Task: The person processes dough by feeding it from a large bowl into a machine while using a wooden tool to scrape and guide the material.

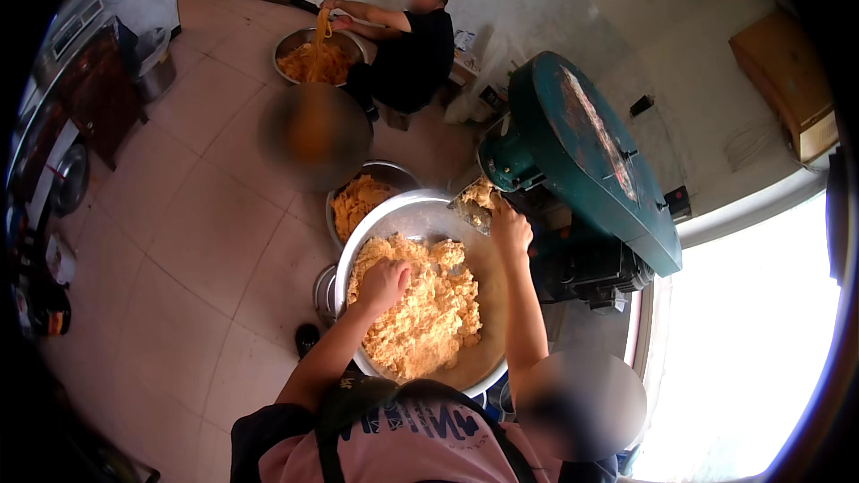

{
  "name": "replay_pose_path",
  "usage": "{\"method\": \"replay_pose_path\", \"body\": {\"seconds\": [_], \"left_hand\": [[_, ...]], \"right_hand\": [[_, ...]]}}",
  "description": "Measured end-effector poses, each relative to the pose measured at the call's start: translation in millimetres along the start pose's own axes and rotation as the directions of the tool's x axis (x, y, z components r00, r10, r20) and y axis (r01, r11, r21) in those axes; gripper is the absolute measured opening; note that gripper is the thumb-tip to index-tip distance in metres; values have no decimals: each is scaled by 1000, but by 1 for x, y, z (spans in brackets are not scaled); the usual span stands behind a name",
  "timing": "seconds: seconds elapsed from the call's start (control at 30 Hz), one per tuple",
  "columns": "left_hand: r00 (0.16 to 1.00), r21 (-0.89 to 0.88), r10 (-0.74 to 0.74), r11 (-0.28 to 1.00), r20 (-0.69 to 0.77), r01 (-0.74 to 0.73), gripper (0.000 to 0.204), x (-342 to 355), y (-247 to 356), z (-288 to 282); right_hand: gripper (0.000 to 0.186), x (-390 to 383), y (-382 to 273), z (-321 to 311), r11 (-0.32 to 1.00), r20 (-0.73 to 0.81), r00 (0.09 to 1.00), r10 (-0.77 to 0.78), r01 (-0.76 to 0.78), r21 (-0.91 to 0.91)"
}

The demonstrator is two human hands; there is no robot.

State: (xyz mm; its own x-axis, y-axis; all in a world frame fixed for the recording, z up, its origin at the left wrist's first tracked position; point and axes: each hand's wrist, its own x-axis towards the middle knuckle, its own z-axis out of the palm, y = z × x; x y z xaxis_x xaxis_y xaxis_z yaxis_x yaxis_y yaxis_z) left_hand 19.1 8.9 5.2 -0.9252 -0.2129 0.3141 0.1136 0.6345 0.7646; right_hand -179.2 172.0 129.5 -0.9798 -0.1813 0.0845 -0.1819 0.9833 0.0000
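The left hand (pixel 383 283) lay clenched in the crumbly yellow-orange dough (pixel 420 309) that filled the wide, round steel basin (pixel 394 219). At one o'clock from it, the right hand (pixel 512 231) pressed a clump of dough at the feed mouth of the green metal machine (pixel 582 161); its grip was hidden. At eleven o'clock sat a smaller steel bowl (pixel 391 171) of dough.

One head-worn fisheye view looks steeply down from above. It sits close over the big bowl (pixel 420 215) and green machine (pixel 582 161). The tiled floor (pixel 197 224) curves away toward the rim.
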Motion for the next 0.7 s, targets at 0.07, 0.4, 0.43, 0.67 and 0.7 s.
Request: {"method": "replay_pose_path", "body": {"seconds": [0.07,0.4,0.43,0.67,0.7], "left_hand": [[1000,3,-22,1000,13,22,11,-5,-1,-1],[999,-59,41,997,-17,-42,8,1,7,6],[999,-53,32,998,-25,-33,7,-3,2,4],[999,-13,52,999,-13,-52,7,4,7,7],[998,9,56,998,25,-57,9,-1,10,7]], "right_hand": [[34,-25,-18,-18,998,-5,1000,-20,21,60],[36,39,32,51,948,28,998,-51,40,317],[40,28,17,34,955,47,998,-49,33,296],[20,29,17,42,989,86,989,118,-109,-100],[20,39,20,51,987,87,988,131,-122,-101]]}}
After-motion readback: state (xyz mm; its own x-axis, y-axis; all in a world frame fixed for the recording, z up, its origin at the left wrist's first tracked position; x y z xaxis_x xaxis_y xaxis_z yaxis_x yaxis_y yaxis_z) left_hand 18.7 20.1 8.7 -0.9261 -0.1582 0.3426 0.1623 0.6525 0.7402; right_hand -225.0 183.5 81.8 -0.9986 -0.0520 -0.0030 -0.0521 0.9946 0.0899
